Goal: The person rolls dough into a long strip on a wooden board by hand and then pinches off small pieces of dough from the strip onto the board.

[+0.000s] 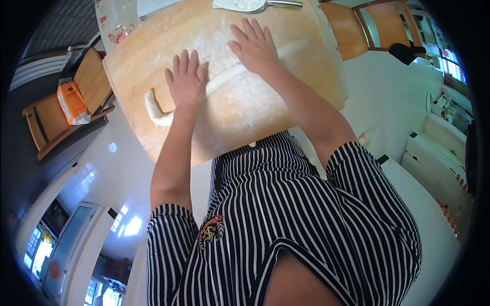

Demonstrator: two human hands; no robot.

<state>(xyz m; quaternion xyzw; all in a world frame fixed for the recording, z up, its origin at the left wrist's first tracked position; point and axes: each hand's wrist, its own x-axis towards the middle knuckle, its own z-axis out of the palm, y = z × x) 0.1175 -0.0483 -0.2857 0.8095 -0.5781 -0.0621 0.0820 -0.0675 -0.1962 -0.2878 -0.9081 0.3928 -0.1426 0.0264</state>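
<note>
The fingers of your left hand (187,84) are straight and a little spread, pointing away from you, with the thumb apart at the inner side. The fingers of your right hand (253,48) are also straight and spread, its thumb reaching toward the left hand; neither hand is pinching anything. Both your hands lie palm down over the long white roll of soft dough (223,79), which passes beneath them and comes out between them. Its left end bends up like a hook, and its right end goes beyond your right hand, nearly straight. The dough lies on the pale wooden board (224,132), which has white flour scattered on it. At the board's far edge, past your right fingers, there is a shiny metal scoop (278,3) with white powder. Farther to the left, an orange and white packet (73,103) rests on a brown wooden chair (48,122).
</note>
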